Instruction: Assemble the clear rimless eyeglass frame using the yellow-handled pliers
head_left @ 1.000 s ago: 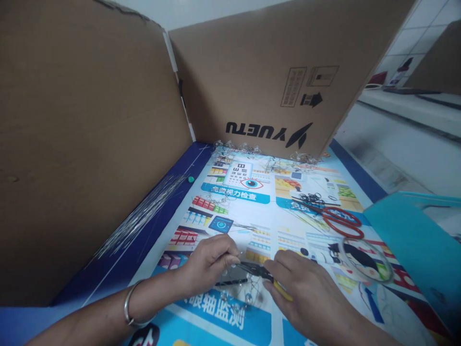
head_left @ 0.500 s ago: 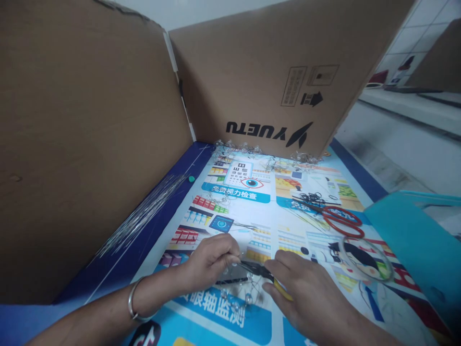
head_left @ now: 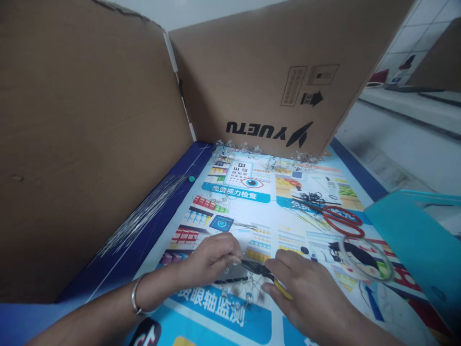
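Left hand [head_left: 216,254] has crept slightly right since a second ago. Closest in, clear wired beads [head_left: 249,297] sit just this side of the yellow-handled pliers [head_left: 257,268]. Right hand [head_left: 302,278] is gripping those; the left's pinched at their tips, can't tell on what. Red scissors [head_left: 343,221] further out, cardboard [head_left: 252,72] behind.

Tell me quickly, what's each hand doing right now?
Left hand: pinched closed; anything held is too small to tell.
Right hand: closed around yellow-handled pliers.
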Tool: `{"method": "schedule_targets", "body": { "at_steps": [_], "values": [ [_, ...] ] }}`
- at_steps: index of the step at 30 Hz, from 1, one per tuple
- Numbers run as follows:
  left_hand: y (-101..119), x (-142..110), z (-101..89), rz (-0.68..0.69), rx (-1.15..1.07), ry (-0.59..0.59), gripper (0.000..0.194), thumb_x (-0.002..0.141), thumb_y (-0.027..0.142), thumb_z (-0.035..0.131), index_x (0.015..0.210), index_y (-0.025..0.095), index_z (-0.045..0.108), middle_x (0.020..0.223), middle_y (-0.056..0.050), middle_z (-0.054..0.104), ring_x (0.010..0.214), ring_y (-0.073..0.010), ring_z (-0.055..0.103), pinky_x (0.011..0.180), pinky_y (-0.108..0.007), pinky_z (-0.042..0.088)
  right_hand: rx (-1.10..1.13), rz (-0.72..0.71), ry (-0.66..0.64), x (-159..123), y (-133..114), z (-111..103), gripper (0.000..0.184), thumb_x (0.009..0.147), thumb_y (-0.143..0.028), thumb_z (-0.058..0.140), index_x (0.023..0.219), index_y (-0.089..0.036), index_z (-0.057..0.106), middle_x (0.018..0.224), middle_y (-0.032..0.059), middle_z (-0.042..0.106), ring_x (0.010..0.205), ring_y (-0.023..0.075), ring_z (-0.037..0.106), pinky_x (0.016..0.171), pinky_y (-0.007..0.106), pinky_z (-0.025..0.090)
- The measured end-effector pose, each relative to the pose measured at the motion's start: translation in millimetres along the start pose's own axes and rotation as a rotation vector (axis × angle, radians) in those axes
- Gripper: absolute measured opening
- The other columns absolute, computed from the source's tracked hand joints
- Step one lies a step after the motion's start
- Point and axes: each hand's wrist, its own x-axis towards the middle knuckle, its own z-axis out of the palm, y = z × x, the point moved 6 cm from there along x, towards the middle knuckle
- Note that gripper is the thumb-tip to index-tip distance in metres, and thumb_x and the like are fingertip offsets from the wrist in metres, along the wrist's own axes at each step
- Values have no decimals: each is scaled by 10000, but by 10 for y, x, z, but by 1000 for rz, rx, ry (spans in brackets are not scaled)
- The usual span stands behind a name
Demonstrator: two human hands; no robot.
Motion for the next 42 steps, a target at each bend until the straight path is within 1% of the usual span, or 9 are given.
{"method": "schedule_targets", "body": {
  "at_steps": [5, 11, 16, 21, 27, 30, 34, 39, 42],
  "values": [
    [-82, -11, -21, -72, -43, 51, 168, 892, 231, 474, 806, 140, 586, 772, -60, 613, 744, -145, 563, 685, -244, 438, 27, 23, -15, 24, 19, -16, 120, 797, -265, 540, 894, -227, 601, 850, 46, 601, 774, 220, 566, 611, 305, 387],
    [-107, -18, -36, -92, -64, 90, 148, 868, 227, 518, 788, 138, 605, 755, -57, 620, 727, -141, 572, 675, -247, 446, 58, 27, -8, 20, 25, -10, 112, 796, -258, 534, 874, -227, 608, 837, 45, 600, 773, 217, 566, 621, 307, 391],
    [-101, -31, -33, -106, -72, 95, 109, 854, 206, 535, 787, 141, 589, 755, -50, 606, 724, -137, 561, 673, -245, 438, 11, 13, 64, -2, 16, 0, 102, 794, -259, 537, 865, -225, 601, 820, 43, 598, 744, 210, 562, 595, 291, 374],
    [-119, -42, -21, -143, -54, 118, 108, 831, 180, 544, 729, 144, 541, 724, -33, 576, 680, -123, 533, 637, -233, 415, -57, -30, 132, -22, -30, -5, 112, 782, -249, 543, 876, -214, 592, 790, 42, 591, 695, 191, 546, 561, 273, 343],
    [-99, -35, -17, -136, -28, 147, 136, 805, 155, 535, 671, 146, 509, 667, -20, 547, 628, -112, 497, 596, -226, 388, -89, -34, 153, -33, -74, -6, 115, 778, -237, 548, 887, -222, 582, 787, 36, 579, 702, 204, 542, 563, 286, 324],
    [-89, -22, -22, -127, -9, 165, 140, 795, 137, 516, 657, 150, 496, 649, -12, 534, 609, -108, 483, 582, -223, 378, -133, -41, 169, -28, -118, -4, 99, 764, -223, 562, 862, -217, 578, 759, 37, 572, 674, 205, 529, 555, 291, 303],
    [-91, -28, -30, -152, 7, 196, 149, 776, 119, 515, 637, 156, 478, 621, 4, 515, 593, -103, 471, 569, -217, 367, -203, -27, 228, -24, -184, -7, 97, 728, -194, 588, 821, -216, 576, 722, 34, 560, 635, 196, 500, 546, 299, 269],
    [-78, -53, -42, -205, 34, 259, 157, 765, 117, 516, 617, 156, 480, 592, 14, 492, 568, -98, 457, 556, -212, 361, -262, -5, 266, -24, -267, -9, 93, 685, -202, 621, 761, -202, 567, 682, 40, 556, 601, 176, 475, 530, 304, 246],
    [-85, -65, -37, -252, 38, 288, 166, 765, 134, 519, 609, 157, 468, 585, 21, 467, 551, -94, 441, 539, -206, 356, -306, -3, 297, -34, -314, -33, 125, 655, -183, 626, 768, -193, 575, 658, 45, 558, 578, 177, 474, 515, 307, 238]
  ]
}}
